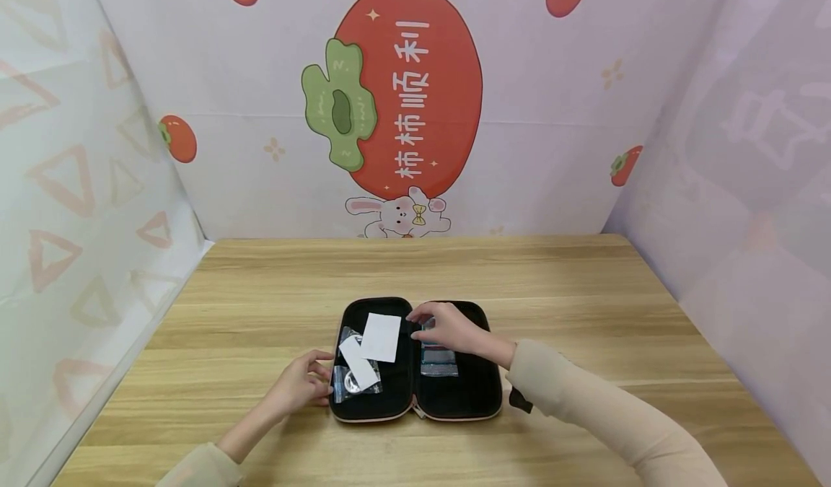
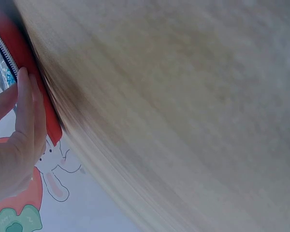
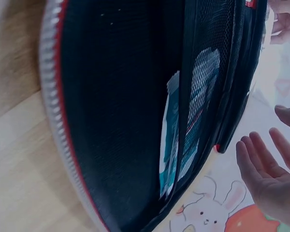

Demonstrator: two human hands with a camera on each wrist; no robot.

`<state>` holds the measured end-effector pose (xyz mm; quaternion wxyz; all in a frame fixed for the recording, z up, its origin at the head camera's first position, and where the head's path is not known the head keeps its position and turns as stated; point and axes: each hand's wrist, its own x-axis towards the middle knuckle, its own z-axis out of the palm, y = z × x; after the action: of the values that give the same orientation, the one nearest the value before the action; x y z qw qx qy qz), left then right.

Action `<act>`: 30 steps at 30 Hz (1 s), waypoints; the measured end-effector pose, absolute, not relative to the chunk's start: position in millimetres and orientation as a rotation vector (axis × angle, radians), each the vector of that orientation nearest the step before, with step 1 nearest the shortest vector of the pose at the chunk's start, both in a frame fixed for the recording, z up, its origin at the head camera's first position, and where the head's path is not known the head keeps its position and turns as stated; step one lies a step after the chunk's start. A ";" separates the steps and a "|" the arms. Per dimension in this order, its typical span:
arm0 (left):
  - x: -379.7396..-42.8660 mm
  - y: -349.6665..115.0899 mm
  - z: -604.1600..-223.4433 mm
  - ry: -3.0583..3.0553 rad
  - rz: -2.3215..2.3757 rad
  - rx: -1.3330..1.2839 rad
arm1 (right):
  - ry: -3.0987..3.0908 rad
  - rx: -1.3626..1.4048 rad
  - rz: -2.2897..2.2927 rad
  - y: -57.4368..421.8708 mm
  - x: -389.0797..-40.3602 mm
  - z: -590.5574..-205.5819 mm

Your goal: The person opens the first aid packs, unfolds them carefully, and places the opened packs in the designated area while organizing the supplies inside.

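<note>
A black-lined zippered case lies unfolded on the table, its outer side red in the left wrist view. My left hand touches the case's left edge, fingers extended along the red side. Above the right half hovers my right hand, fingers loosely bent with nothing between them. Below it, a teal-and-white packet sits at the mesh pocket, partly hidden by this hand. The left half holds a white card, a white strip and clear packets with a white ring-shaped item.
The wooden table reaches back to a printed cloth backdrop, with cloth walls at both sides. A small black piece shows beside the case, under the right sleeve. A zipper pull lies at the front hinge.
</note>
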<state>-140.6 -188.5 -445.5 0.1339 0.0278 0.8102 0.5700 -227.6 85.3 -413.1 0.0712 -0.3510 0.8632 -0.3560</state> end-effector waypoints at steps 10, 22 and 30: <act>-140.7 -188.1 -444.4 2.348 1.653 0.073 | 2.617 -1.160 -0.935 71.2 -224.3 -417.3; -140.0 -187.5 -444.3 2.346 1.658 0.068 | 2.635 -1.202 -0.710 56.8 -223.7 -424.0; -140.1 -187.3 -444.4 2.346 1.656 0.066 | 2.606 -1.206 -0.675 51.8 -226.2 -432.0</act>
<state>-140.1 -187.3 -444.4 0.1344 0.0227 0.8093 0.5713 -226.2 51.8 -432.0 0.0959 -0.4069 0.8794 -0.2277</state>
